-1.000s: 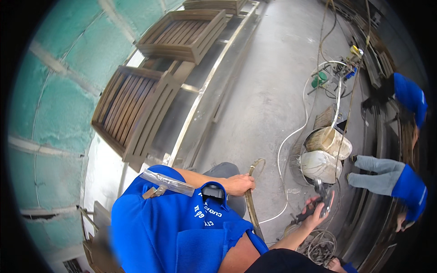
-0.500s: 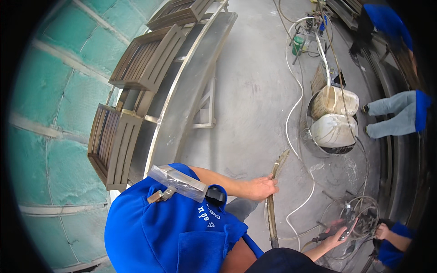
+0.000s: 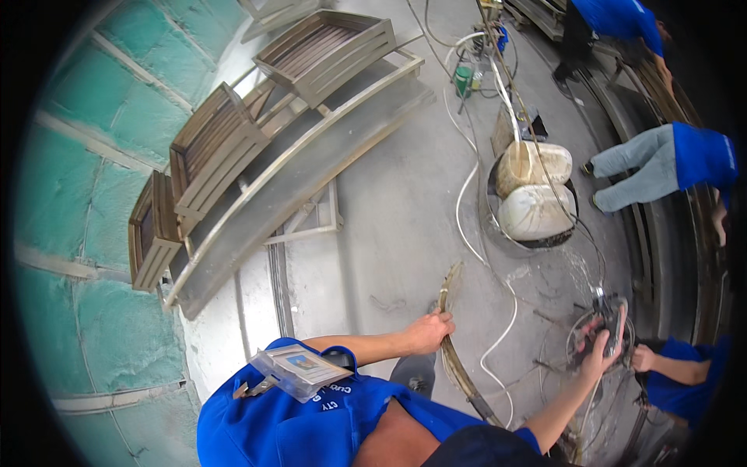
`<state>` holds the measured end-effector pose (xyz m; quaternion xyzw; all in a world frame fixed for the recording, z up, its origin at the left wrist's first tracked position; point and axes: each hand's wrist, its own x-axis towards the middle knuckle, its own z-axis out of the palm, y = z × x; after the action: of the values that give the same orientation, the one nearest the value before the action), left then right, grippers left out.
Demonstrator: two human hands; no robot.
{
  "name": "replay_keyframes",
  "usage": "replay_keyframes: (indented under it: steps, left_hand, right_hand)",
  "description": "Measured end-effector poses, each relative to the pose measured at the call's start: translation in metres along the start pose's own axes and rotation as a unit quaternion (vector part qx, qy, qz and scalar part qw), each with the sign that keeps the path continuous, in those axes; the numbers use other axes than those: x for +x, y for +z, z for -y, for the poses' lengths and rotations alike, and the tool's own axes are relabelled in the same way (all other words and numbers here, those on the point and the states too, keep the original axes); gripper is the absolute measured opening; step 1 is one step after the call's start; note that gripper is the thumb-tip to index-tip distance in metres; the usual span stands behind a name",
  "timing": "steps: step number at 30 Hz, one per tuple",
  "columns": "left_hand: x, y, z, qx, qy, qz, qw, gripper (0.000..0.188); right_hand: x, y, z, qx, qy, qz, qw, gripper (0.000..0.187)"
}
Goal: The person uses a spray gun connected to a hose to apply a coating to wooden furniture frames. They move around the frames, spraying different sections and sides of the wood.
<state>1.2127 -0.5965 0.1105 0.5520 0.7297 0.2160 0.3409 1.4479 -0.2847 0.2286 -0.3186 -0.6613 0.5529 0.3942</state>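
My left hand [image 3: 429,331] is closed around a brownish, curved hose [image 3: 457,373], whose frayed-looking upper end points away over the floor. The lower part of the hose runs toward my body. Farther right, my right hand [image 3: 597,355] grips a dark spray gun [image 3: 605,327] with a shiny metal front. Its fingers wrap the handle and partly hide it. Pale streaks show near the gun's front, against the grey floor. Loops of thin hose lie behind the gun, and a co-worker's hand [image 3: 643,358] is close to its right.
Slatted wooden crates [image 3: 323,54] stand on a long metal-edged bench [image 3: 311,163] at the left. Two whitish plastic containers [image 3: 537,212] sit in a round tub ahead. A white hose [image 3: 467,187] winds across the floor. Co-workers in blue [image 3: 700,156] are along the right side.
My right hand has risen and moved forward with the spray gun, which shows more fully. My left hand still holds the hose, now more curved. The view has turned, shifting the surroundings.
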Motion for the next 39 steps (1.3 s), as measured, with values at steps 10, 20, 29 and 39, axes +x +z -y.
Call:
replay_keyframes:
  steps: [10, 20, 29, 39]
  left_hand:
    - [-0.035, 0.067, 0.093, -0.437, 0.05, 0.028, 0.897, 0.071]
    - [-0.062, 0.095, 0.235, -0.751, -0.354, -0.402, 0.387, 0.072]
    - [-0.135, 0.153, 0.273, -0.726, -0.299, -0.607, 0.118, 0.076]
    - [-0.307, 0.211, 0.322, -0.625, -0.344, -0.699, 0.042, 0.057]
  right_hand:
    - [-0.121, 0.04, 0.084, -0.092, -0.004, 0.085, 0.992, 0.098]
    - [-0.135, 0.041, 0.106, -0.164, -0.025, 0.138, 0.976, 0.094]
    - [-0.091, 0.067, 0.105, -0.174, -0.071, 0.22, 0.957, 0.092]
    - [-0.003, 0.128, 0.094, -0.138, -0.108, 0.305, 0.936, 0.097]
